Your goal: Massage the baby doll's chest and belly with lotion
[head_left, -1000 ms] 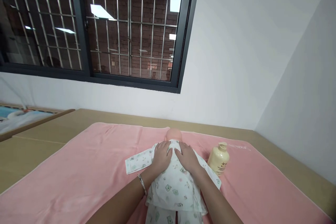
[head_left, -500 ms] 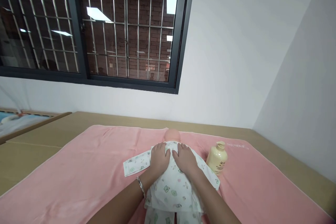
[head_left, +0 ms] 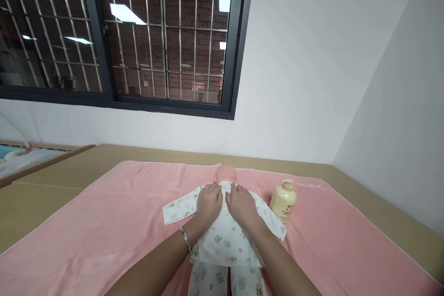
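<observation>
A baby doll (head_left: 226, 173) in a white printed top (head_left: 227, 240) and matching trousers (head_left: 208, 280) lies on a pink towel (head_left: 121, 222), its head toward the wall. Only the smooth rounded head shows; no face is visible. My left hand (head_left: 209, 203) rests flat on the left side of the doll's upper body, a silver bangle at the wrist. On the other side lies my right hand (head_left: 241, 206), also flat, fingers stretched toward the shoulder. The thumbs are close to each other but apart. Both sleeves spread outward. Neither hand grasps anything.
A cream pump bottle (head_left: 283, 201) stands on the towel just beyond the right sleeve. Under the towel is a tan surface (head_left: 52, 208), bordered by a white wall (head_left: 294, 78) and a dark-framed window (head_left: 229, 46) with bars. Blue and white items (head_left: 29, 159) lie far left.
The view has shifted slightly, so the doll, bottle and window sit a little higher in the picture. Both hands stay on the doll's upper body, the fingers drawn slightly closer together.
</observation>
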Motion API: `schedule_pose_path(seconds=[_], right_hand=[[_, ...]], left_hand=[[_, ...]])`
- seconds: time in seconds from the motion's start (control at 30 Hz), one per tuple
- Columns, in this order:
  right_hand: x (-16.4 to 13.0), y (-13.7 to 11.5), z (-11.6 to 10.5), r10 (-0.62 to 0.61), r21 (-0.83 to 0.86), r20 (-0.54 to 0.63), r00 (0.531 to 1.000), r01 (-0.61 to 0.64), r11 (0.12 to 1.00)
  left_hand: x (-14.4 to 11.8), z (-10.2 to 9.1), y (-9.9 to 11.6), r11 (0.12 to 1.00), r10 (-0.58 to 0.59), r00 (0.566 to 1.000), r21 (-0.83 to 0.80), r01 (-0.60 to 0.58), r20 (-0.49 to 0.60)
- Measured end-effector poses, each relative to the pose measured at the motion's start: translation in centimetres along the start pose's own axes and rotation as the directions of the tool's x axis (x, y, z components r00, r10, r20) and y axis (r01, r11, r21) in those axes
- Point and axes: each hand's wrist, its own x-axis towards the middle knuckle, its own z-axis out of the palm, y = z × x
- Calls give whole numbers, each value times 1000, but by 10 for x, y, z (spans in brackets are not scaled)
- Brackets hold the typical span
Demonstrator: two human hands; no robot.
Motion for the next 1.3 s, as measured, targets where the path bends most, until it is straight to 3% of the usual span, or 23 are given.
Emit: schedule_pose_path(seconds=[0.1,0.3,0.93,1.13,1.3], right_hand=[[-1,-3,1,30,-22,-23,999,-31,999],[10,12,7,-24,162,-1,1000,24,986],[8,12,9,-15,186,-69,997,27,982],[-1,-1,5,132,50,-63,989,-129,990],[5,7,9,49,107,-30,998,-46,993]], left_hand=[[2,1,-1,997,-75,997,9,75,27],[7,3,-7,989,-129,983,-55,137,133],[5,4,-7,984,-130,987,-108,140,89],[3,3,-7,985,-142,987,-91,149,76],[5,5,-9,992,-116,987,-45,122,111]])
